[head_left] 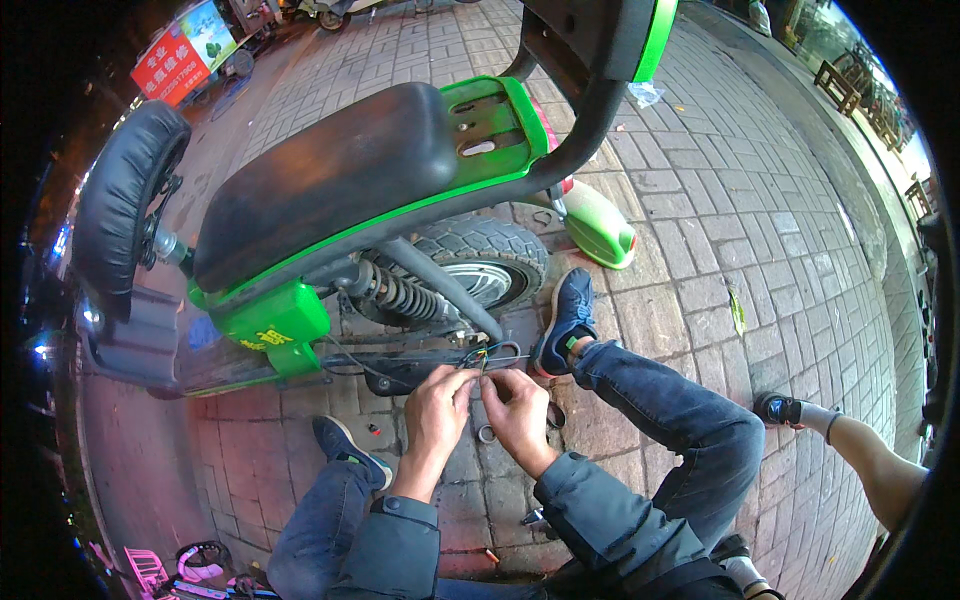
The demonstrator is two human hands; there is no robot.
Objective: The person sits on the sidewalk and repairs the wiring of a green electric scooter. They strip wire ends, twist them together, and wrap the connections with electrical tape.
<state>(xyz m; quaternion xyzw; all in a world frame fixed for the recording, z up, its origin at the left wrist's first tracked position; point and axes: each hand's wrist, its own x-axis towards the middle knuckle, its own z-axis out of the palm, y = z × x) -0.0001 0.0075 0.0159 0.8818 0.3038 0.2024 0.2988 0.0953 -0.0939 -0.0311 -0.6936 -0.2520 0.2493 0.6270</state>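
Low beside the rear wheel [500,262] of a green and black electric scooter [330,190], both my hands meet at a small bundle of thin coloured wires [480,354]. My left hand [436,418] is closed, thumb and fingertips pinched on the wires. My right hand [517,412] pinches them from the other side, its fingertips almost touching the left ones. Fingers cover the ends of the wires. Behind the hands lies a dark swingarm cover [390,380], and a coil spring shock absorber [405,295] stands above it.
Two tape-like rings, one grey [487,434] and one dark [556,415], lie on the paving by my right hand. A small tool [533,517] lies nearer me. My shoes [568,318] flank the work. Another person's leg [870,455] is at the right.
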